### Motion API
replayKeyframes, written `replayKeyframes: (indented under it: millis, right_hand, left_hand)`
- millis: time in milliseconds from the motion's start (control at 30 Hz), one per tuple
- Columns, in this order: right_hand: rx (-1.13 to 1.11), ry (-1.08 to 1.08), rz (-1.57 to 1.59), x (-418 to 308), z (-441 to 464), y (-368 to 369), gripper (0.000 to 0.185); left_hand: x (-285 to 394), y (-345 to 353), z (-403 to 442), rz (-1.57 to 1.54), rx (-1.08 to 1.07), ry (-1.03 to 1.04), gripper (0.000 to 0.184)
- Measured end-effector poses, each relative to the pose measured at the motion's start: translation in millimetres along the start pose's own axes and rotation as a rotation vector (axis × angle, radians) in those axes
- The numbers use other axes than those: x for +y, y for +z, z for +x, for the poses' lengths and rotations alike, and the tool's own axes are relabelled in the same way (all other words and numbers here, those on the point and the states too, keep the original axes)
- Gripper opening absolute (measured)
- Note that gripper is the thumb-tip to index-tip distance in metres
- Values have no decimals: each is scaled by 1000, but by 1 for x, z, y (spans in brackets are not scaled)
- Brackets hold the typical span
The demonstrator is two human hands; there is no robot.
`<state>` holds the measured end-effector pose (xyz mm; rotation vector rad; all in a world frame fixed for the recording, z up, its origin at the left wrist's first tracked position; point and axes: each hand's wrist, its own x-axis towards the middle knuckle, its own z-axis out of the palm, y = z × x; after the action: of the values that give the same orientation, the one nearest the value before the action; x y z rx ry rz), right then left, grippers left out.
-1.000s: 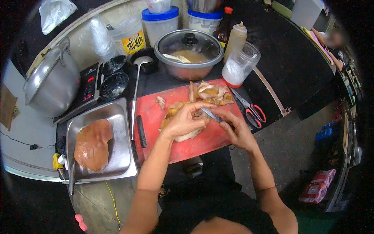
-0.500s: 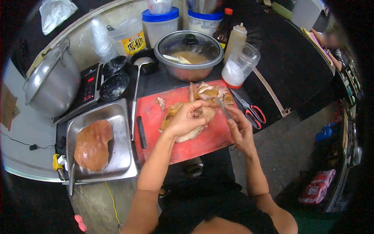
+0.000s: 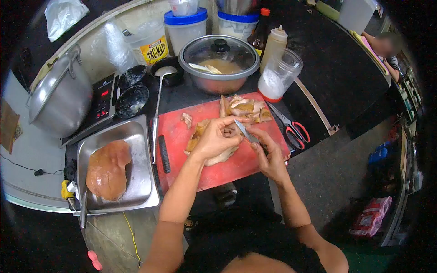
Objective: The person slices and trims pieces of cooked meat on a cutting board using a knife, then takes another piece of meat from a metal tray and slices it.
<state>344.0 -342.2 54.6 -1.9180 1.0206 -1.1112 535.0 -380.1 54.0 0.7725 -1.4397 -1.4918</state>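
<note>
On the red cutting board (image 3: pixel 236 168) lies pale meat with brownish skin (image 3: pixel 221 157), partly under my left hand (image 3: pixel 218 139). The fingers of my left hand are curled round a piece of this meat. My right hand (image 3: pixel 268 152) grips a small knife (image 3: pixel 246 132), its blade pointing up and left against the meat beside my left fingertips. Cut meat pieces (image 3: pixel 248 108) lie at the board's upper right, and a small scrap (image 3: pixel 186 119) at its upper left.
A steel tray (image 3: pixel 143 182) with a large piece of meat (image 3: pixel 108 170) stands left, near a ladle (image 3: pixel 157 113). Behind are a lidded pot (image 3: pixel 220 82), a squeeze bottle (image 3: pixel 273 48) and a jar (image 3: pixel 275 82). Scissors (image 3: pixel 291 127) lie right. Another person (image 3: pixel 387 50) is far right.
My right hand has moved slightly left and down, bringing the knife back to the meat at my left fingers. The blade now tilts up and left. My left hand has barely moved.
</note>
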Motion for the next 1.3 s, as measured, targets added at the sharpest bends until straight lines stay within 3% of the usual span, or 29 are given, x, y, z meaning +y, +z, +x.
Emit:
replayKeyframes:
  millis: [233, 400, 533, 700, 967, 1300]
  right_hand:
    - [161, 118, 115, 3, -3, -13, 34]
    - [77, 135, 200, -11, -3, -8, 38]
    - [26, 113, 94, -9, -2, -5, 41]
    - [-31, 307, 40, -20, -3, -6, 46]
    - [5, 49, -16, -4, 1, 0, 39]
    - [205, 124, 68, 11, -2, -10, 36]
  left_hand:
    - [-2, 6, 2, -61, 65, 34, 42]
    - [1, 7, -1, -190, 31, -33, 48]
    - [1, 4, -1, -213, -2, -15, 48]
    - [0, 11, 2, -155, 28, 98, 49]
    - [-6, 6, 1, -185, -28, 8, 47]
    - [-5, 10, 2, -205, 6, 14, 42]
